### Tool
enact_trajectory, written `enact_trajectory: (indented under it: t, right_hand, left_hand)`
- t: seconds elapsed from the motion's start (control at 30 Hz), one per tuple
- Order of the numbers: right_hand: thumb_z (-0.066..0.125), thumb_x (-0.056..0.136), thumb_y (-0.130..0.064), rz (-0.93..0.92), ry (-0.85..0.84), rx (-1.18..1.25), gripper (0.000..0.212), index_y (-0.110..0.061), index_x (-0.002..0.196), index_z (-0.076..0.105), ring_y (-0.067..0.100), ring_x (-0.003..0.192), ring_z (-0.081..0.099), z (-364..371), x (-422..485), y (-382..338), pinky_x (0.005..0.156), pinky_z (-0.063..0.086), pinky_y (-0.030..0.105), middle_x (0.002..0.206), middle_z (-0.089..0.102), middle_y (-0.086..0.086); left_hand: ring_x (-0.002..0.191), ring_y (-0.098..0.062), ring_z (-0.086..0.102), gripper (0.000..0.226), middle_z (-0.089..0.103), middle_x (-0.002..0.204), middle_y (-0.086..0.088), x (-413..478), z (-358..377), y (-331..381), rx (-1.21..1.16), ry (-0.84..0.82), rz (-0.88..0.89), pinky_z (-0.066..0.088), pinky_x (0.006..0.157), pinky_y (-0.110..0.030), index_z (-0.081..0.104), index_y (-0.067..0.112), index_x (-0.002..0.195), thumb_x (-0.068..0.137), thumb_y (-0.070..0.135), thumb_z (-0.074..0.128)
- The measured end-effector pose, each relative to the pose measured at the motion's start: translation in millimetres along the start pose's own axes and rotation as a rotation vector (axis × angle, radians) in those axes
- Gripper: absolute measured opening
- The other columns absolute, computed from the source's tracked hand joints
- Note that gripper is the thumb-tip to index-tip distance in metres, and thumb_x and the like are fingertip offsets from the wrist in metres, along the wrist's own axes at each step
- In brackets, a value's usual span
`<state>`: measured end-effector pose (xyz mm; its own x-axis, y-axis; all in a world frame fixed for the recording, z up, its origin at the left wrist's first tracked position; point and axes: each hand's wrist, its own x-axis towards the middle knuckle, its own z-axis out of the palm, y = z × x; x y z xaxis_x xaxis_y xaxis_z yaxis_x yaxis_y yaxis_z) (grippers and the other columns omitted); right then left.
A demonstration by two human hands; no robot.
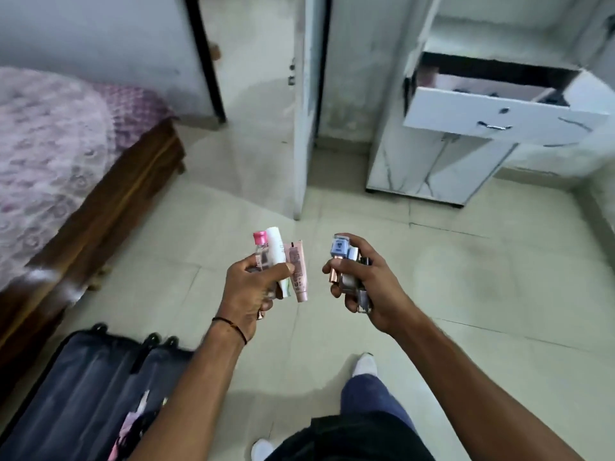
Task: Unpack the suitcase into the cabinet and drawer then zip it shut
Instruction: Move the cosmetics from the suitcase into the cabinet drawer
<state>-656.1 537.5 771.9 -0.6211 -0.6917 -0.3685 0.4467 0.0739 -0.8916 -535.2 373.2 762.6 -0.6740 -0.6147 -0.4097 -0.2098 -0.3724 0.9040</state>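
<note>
Dark suitcase [83, 387] open on floor, white drawer [499, 119] pulled out

Head-worn wide-angle view looks down and forward toward the cabinet [442, 168].

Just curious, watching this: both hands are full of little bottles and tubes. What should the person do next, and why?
Probably step toward the open drawer and set them inside. The left hand grips tubes and a pink-capped bottle, the right hand small bottles, and the drawer stands pulled out ahead.
</note>
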Motion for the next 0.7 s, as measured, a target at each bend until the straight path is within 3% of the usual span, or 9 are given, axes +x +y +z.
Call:
enact_trajectory:
  t: [0.33, 0.7]
  right_hand:
    - [0.060, 0.095, -0.005, -0.181, 0.291, 0.110, 0.037, -0.022, 0.127, 0.054, 0.024, 0.057, 0.053, -242.9, 26.2, -122.6, 0.042, 0.031, 0.022, 0.091, 0.067, 0.014]
    - [0.060, 0.093, -0.004, -0.229, 0.422, 0.132, 0.042, -0.028, 0.128, 0.057, 0.026, 0.059, 0.056, -404.6, 120.5, -219.7, 0.045, 0.031, 0.023, 0.088, 0.070, 0.013]
  left_hand:
    - [0.043, -0.014, 0.028, 0.036, 0.044, 0.062, -0.005, 104.9, 290.3, 46.2, 0.107, -0.299, 0.066, 0.021, 0.044, -0.022, 0.066, 0.011, 0.087, 0.058, 0.022, 0.083]
    - [0.040, -0.010, 0.031, 0.037, 0.049, 0.060, -0.003, 228.5, 487.4, 90.9, 0.107, -0.367, 0.080, 0.024, 0.038, -0.016, 0.063, 0.012, 0.086, 0.058, 0.023, 0.084]
